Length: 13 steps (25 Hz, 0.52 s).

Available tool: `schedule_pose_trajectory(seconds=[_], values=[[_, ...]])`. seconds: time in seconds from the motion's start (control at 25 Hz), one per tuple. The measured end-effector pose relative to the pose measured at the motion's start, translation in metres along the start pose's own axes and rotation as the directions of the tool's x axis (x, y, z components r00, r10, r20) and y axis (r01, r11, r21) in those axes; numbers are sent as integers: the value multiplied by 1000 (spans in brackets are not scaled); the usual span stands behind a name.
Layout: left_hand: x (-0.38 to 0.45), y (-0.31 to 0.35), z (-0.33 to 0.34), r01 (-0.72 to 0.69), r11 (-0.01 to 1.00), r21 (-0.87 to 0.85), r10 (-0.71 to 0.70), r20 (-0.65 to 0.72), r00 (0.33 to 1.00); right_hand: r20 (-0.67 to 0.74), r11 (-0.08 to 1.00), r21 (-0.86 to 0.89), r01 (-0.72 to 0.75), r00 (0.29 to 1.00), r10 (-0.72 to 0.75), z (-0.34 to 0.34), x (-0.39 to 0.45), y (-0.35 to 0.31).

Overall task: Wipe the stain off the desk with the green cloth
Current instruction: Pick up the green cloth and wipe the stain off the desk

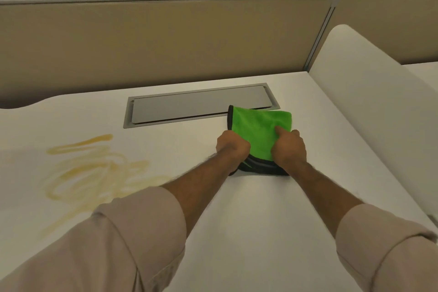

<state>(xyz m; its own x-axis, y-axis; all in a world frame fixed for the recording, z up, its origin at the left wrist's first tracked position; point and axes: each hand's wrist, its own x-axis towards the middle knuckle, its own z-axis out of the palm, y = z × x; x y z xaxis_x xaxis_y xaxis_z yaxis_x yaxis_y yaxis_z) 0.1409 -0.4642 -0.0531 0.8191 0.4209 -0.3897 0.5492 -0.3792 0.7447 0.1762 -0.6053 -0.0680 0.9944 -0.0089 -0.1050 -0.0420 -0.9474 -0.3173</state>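
A folded green cloth with a black edge lies on the white desk, right of centre, its far corner over a grey hatch. My left hand grips the cloth's near left edge with curled fingers. My right hand holds the near right edge, its forefinger stretched out on top of the cloth. A yellow-brown smeared stain spreads in loops over the desk's left part, well left of the cloth; my left sleeve hides its near end.
A grey metal cable hatch is set flush in the desk behind the cloth. A beige partition closes the far side. A white rounded divider rises on the right. Lockers and black chairs stand beyond.
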Motion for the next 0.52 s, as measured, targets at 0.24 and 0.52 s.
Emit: schedule_pose_trajectory(seconds=[0.24, 0.52], values=[[-6, -10, -38, -38, 998, 47, 39, -39, 998, 1, 987, 156, 28, 1000, -28, 3, -25, -30], [-8, -34, -138, -211, 977, -19, 206, -162, 965, -75, 908, 405, 107, 994, -83, 14, -47, -124]])
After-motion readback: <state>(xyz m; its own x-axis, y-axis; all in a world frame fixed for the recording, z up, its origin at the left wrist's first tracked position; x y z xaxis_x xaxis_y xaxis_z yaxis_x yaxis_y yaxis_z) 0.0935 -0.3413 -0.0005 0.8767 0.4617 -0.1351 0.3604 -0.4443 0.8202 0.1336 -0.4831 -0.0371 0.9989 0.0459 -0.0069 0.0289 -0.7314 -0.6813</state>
